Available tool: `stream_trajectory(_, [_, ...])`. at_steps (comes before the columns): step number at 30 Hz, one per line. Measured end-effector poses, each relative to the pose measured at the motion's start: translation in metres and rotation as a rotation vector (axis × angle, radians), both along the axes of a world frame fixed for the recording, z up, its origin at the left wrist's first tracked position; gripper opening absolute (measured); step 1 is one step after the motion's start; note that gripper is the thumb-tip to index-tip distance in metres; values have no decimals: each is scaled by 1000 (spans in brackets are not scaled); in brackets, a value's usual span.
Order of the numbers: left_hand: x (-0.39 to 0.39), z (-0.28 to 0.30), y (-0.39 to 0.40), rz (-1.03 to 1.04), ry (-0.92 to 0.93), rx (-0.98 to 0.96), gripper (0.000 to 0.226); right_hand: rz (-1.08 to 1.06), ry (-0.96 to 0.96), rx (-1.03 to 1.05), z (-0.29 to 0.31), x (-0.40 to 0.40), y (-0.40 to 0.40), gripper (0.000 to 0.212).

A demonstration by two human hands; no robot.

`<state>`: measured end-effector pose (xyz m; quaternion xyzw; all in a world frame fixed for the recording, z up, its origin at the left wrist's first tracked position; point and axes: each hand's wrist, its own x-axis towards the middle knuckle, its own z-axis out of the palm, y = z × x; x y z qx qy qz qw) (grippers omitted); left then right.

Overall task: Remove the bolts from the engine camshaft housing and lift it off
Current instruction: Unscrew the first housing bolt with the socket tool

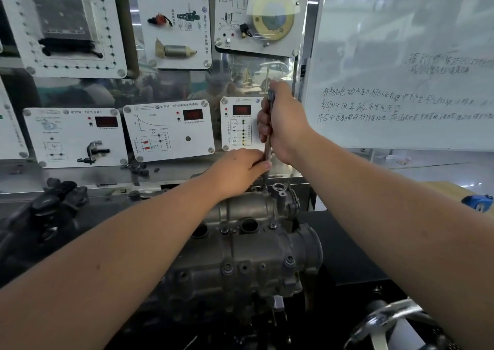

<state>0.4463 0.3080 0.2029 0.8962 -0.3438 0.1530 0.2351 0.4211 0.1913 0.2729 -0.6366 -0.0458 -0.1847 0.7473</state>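
Forearms low in frame, my right hand [283,125] grips the T-handle driver [268,146] upright, left hand [240,169] pinches its shaft over the far-edge bolt [264,187] of the camshaft housing [240,242] on the bench; keep it plumb, seated.

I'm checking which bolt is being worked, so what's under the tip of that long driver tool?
The upright metal driver tool meets a bolt on the far edge of the grey cast camshaft housing. The left hand steadies its shaft, hiding part of it; the right hand grips it.
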Motion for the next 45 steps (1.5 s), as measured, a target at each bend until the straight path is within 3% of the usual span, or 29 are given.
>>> stream_trajectory(13, [-3,-18,-3,-59,155,-203,24,357,26,-64,3,-1,-9,44])
stream_trajectory(21, [0,-17,-8,-16,53,-159,21,-122,-77,111,-3,3,10,38])
stream_trajectory(24, [-1,-18,-7,-26,70,-192,18,-246,-187,1,-8,6,19,49])
stream_trajectory(29, [5,-22,-8,-65,108,-214,19,-133,-233,-29,-10,18,10,45])
stream_trajectory(32, [6,-21,-6,-116,127,-242,17,-91,-365,-21,-26,22,5,41])
stream_trajectory(37, [5,-17,-5,-122,60,-221,23,-370,-569,-206,-47,20,7,20])
stream_trajectory(39, [4,-15,-6,-110,63,-221,26,-460,-576,-292,-46,19,8,25])
stream_trajectory(42, [3,-15,-7,-102,81,-250,26,-413,-532,-314,-48,18,12,30])
stream_trajectory(45, [1,-16,-7,-112,100,-277,20,-377,-501,-284,-53,19,10,17])
